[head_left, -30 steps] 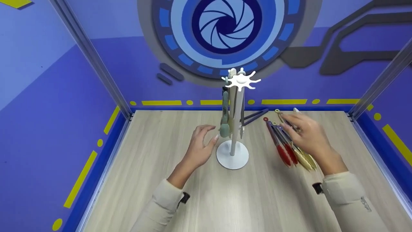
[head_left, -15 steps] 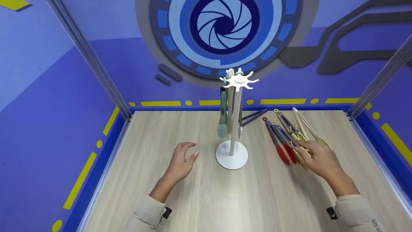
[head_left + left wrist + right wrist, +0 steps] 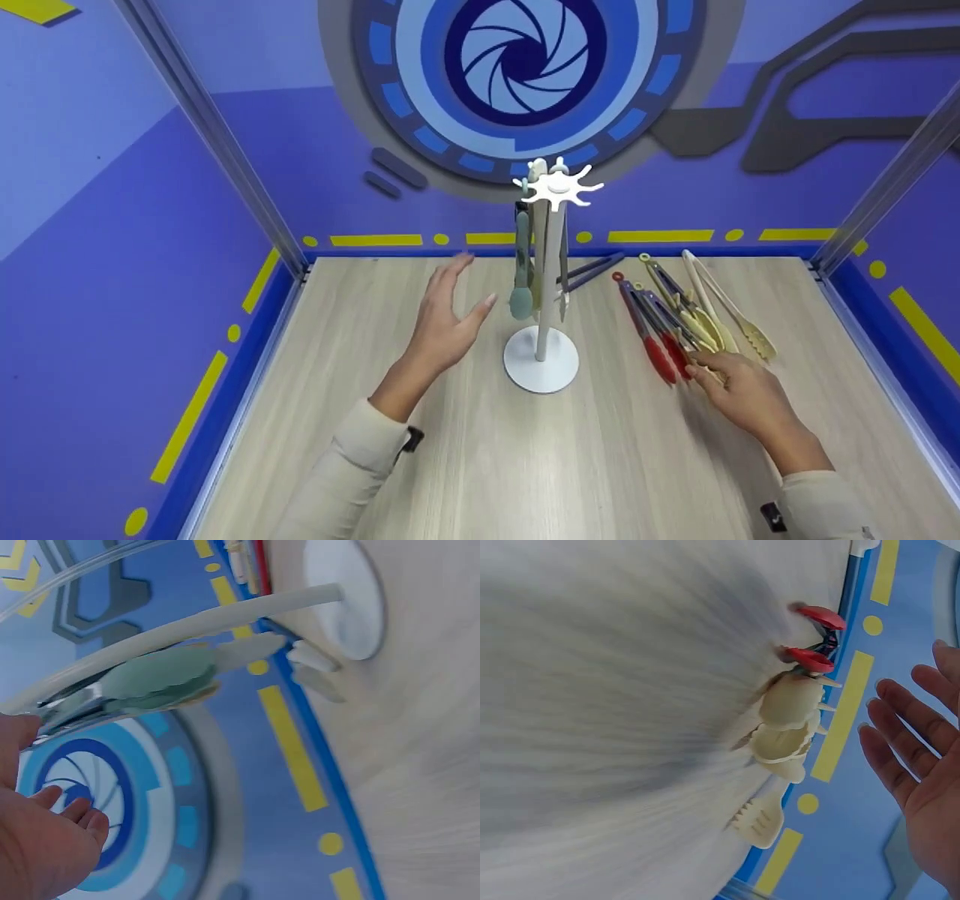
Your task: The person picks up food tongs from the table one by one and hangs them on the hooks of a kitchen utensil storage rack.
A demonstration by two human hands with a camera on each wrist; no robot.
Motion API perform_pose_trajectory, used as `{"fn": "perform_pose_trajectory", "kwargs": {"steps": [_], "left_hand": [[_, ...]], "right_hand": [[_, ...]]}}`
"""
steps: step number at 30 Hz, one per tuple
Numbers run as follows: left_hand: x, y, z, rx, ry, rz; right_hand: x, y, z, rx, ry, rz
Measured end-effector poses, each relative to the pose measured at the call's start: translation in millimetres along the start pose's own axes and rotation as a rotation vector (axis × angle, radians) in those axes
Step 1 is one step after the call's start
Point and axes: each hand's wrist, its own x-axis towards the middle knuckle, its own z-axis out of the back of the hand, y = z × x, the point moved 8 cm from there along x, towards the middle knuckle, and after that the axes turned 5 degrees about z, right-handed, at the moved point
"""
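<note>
My left hand is raised just left of a white stand, thumb and fingers spread, holding nothing. Sage-green tongs hang from the stand beside it; the left wrist view shows their broad heads near my fingertips. Over at the right, my right hand is at the head ends of a group of tongs. Its fingertips overlap the cream-headed tongs in the head view. In the right wrist view the fingers are straight and apart from the cream heads. Red-headed tongs lie to its left.
Cream tongs with a slotted head lie furthest right. Dark purple tongs lie behind the stand, near the back wall. Several hooks spread from the stand's top. Blue panels enclose the wooden table.
My right hand has moved from over the tongs' handles toward their head ends, uncovering the slotted-head tongs. My left hand drew back from the stand, then moved up beside it again.
</note>
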Motion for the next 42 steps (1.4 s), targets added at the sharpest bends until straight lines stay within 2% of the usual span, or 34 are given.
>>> {"fn": "perform_pose_trajectory", "kwargs": {"steps": [3,8,11,16,19,23,27,36,42], "left_hand": [[18.0,-31.8,5.7,0.004,-0.024,-0.083],[45.1,-81.7,8.1,0.023,-0.049,-0.258],[59.3,-101.2,4.6,0.022,-0.06,-0.324],[75.8,-122.1,-4.2,0.02,-0.062,-0.406],[81.4,-128.1,-12.6,0.046,-0.042,-0.428],[84.7,-128.6,-23.1,0.08,-0.021,-0.43],[84.9,-128.5,-22.7,0.082,-0.019,-0.411],[83.4,-131.3,-20.4,0.135,0.011,-0.364],[82.3,-129.3,-19.0,0.125,0.006,-0.352]], "right_hand": [[-1.0,-3.1,-4.0,-0.008,0.024,-0.017],[-1.5,-3.4,-4.6,-0.005,0.003,-0.006],[-1.9,-1.2,-5.1,0.0,-0.02,0.018],[-0.9,1.3,-7.8,0.009,-0.021,0.023],[0.1,0.8,-9.3,0.011,-0.004,0.002],[1.0,1.0,-13.1,0.021,0.019,-0.018],[1.6,4.3,-19.3,0.038,0.024,-0.018],[6.0,16.3,-25.7,0.088,-0.124,0.047],[19.6,29.3,-37.3,0.234,-0.15,0.025]]}}
